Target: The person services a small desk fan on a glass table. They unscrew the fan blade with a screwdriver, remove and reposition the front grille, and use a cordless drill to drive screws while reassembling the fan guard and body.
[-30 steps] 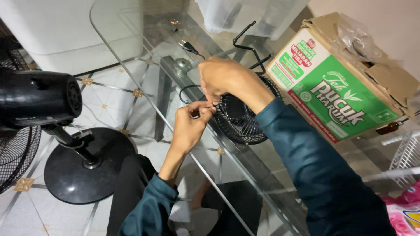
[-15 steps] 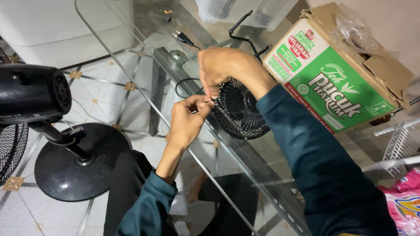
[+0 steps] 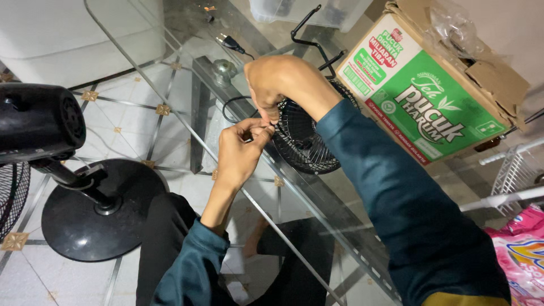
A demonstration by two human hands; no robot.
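Note:
A small black wire-grille fan (image 3: pixel 303 144) lies on the glass table (image 3: pixel 170 51). My right hand (image 3: pixel 280 82) rests over the grille's upper left rim, fingers curled down onto it. My left hand (image 3: pixel 238 150) sits just left of the grille, its fingertips pinched together with my right fingers on something small at the rim; what it is stays hidden. A black cord (image 3: pixel 232 107) loops from the fan, and its plug (image 3: pixel 229 42) lies further back on the glass.
A green and white cardboard box (image 3: pixel 425 96) stands right of the fan. A black stand fan's motor head (image 3: pixel 39 122) and round base (image 3: pixel 96 209) are on the tiled floor at left. White wire racks (image 3: pixel 513 170) and a pink package (image 3: pixel 521 249) lie at right.
The view has drifted slightly, so everything sits a little lower. Both hands stay pinched together at the small fan's rim with barely any movement.

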